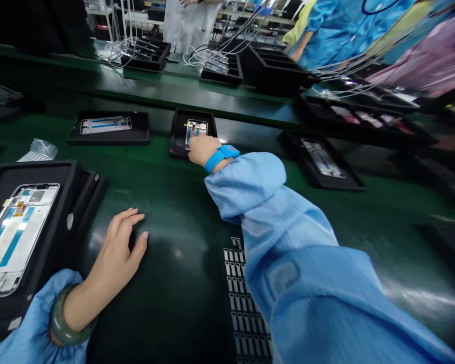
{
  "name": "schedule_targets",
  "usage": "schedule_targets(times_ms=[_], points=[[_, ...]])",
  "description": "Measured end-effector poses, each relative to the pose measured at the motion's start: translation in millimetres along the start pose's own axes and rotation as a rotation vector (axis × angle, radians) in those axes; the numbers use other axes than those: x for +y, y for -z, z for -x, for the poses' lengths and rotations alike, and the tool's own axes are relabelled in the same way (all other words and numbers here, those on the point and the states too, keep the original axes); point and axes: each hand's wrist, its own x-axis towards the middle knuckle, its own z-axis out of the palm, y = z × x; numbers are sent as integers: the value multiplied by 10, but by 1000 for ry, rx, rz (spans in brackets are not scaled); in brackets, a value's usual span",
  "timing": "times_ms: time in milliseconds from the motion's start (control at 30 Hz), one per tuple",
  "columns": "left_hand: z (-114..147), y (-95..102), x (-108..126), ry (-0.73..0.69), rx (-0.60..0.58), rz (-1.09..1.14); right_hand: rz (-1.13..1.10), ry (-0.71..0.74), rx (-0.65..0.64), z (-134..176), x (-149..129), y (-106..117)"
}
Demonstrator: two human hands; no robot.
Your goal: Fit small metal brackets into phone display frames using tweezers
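Note:
My right hand (pixel 203 149), wearing a blue wrist strap (pixel 223 157), reaches far forward over a small black tray (pixel 177 132). Its curled fingers lie over the lower part of a phone frame (pixel 196 128) in that tray; the fingertips and whatever they grip are hidden. My left hand (pixel 117 253) hovers or rests low over the dark green bench, fingers apart and holding nothing. A green bangle circles the left wrist. Beside that hand, a stack of black trays (pixel 66 202) bears a larger-looking phone frame (pixel 20 232) with blue strips and an orange flex cable.
Rows of small metal pieces (pixel 242 303) lie partly beneath my right sleeve. Other black trays with phone frames stand at back left (pixel 109 139) and right (pixel 322 159). A clear plastic bag (pixel 41 150) lies at left. Cables and people in coats are behind the bench.

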Motion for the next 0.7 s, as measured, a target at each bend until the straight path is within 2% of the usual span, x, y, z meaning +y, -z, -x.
schedule_targets(times_ms=[100,233,400,467,567,700], points=[[-14,-25,-27,-13,11,-9,94,73,-29,134,149,-82],[-57,-42,-72,-54,48,-12,183,176,-20,250,155,-135],[-87,-16,-95,-96,125,-14,227,269,-23,516,90,55],[-88,12,-82,-107,151,-13,220,327,-31,754,51,174],[-81,62,-46,-131,183,-6,191,447,-73,1270,-48,293],[-42,137,8,-186,201,11,50,711,-218,2088,-250,244]])
